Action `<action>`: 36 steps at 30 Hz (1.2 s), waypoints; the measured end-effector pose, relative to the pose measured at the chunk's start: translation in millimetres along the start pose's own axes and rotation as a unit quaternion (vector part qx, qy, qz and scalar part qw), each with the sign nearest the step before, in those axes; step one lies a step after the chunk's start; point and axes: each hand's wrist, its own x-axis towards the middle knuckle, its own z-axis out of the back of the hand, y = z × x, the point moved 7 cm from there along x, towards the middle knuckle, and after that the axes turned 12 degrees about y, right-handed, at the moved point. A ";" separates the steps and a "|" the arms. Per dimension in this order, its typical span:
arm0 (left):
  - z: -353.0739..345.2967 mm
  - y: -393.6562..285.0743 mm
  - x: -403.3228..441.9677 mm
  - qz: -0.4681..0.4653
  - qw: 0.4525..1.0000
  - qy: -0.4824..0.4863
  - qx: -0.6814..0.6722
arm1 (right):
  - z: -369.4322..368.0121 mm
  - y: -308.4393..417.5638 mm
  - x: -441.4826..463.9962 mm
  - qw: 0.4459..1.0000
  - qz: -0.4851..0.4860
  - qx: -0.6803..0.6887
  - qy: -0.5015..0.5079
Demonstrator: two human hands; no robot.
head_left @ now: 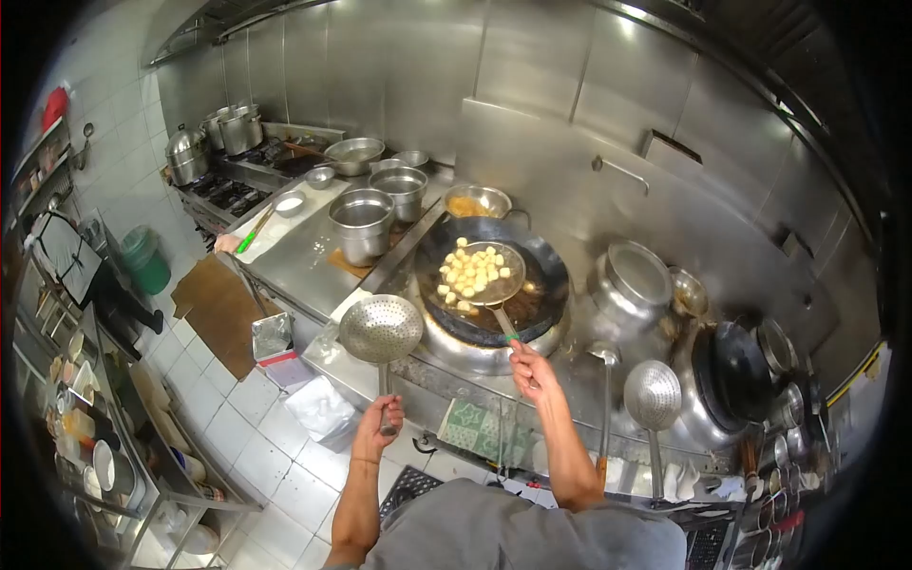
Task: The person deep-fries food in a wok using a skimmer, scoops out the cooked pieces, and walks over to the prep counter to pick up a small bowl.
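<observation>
My left hand [380, 416] is closed around the handle of a large perforated skimmer [382, 328], its round bowl tilted up left of the wok. In my right hand [534, 370] is the handle of a wire-mesh strainer [514, 271], held above a dark wok [556, 275]. Many pale, chunky food pieces [470, 271] are on the mesh, and a few show at or past its left edge; whether these are in the air I cannot tell. Dark brown liquid and a few pieces show inside the wok, partly hidden by the strainer.
Behind the wok sits a strainer bowl [478, 199] with orange-brown contents. Metal pots [362, 223] stand to the left. On the right are a lidded pot [635, 275], a ladle [605, 380], another perforated skimmer [653, 394] and a black wok [741, 370]. A person [76, 256] is at far left.
</observation>
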 end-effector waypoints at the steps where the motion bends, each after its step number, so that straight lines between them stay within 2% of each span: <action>1: -2.6 3.2 -2.0 -0.001 1.000 -0.008 0.002 | 7.4 3.0 -1.6 1.000 0.001 -0.008 -0.008; 5: -16.7 6.2 -10.6 -0.033 0.997 -0.032 0.063 | 12.2 5.2 -5.3 0.999 0.013 -0.033 0.013; 7: -32.3 3.0 -20.3 -0.094 0.974 -0.089 0.185 | -0.3 9.1 -24.7 0.999 0.015 -0.045 -0.005; 8: -42.7 4.7 -20.7 -0.103 0.975 -0.088 0.179 | -2.7 13.2 -32.4 0.998 0.019 -0.055 -0.026; 10: -61.6 -1.2 -25.7 -0.149 0.927 -0.138 0.314 | -2.8 16.1 -37.0 0.998 0.015 -0.056 -0.001; 13: -84.4 -1.3 -25.8 -0.150 0.911 -0.152 0.353 | -9.8 23.3 -41.9 0.998 0.015 -0.049 0.024; 19: -101.2 -3.4 -20.5 -0.147 0.908 -0.153 0.360 | -48.0 30.0 -55.7 0.996 0.015 -0.068 0.053; 22: -94.6 -10.4 -13.5 -0.144 0.909 -0.155 0.360 | -79.8 28.6 -56.5 0.984 -0.009 -0.171 0.055; 26: -91.7 -13.6 -3.7 -0.131 0.930 -0.143 0.312 | -95.3 10.8 -44.6 0.975 -0.033 -0.216 0.042; 29: -84.8 -16.6 5.8 -0.095 0.951 -0.109 0.272 | -104.6 -6.2 -34.6 0.941 -0.047 -0.335 0.029; 36: -89.3 -14.5 -2.7 -0.093 0.964 -0.100 0.228 | -119.9 -10.5 -39.1 0.893 -0.040 -0.448 -0.013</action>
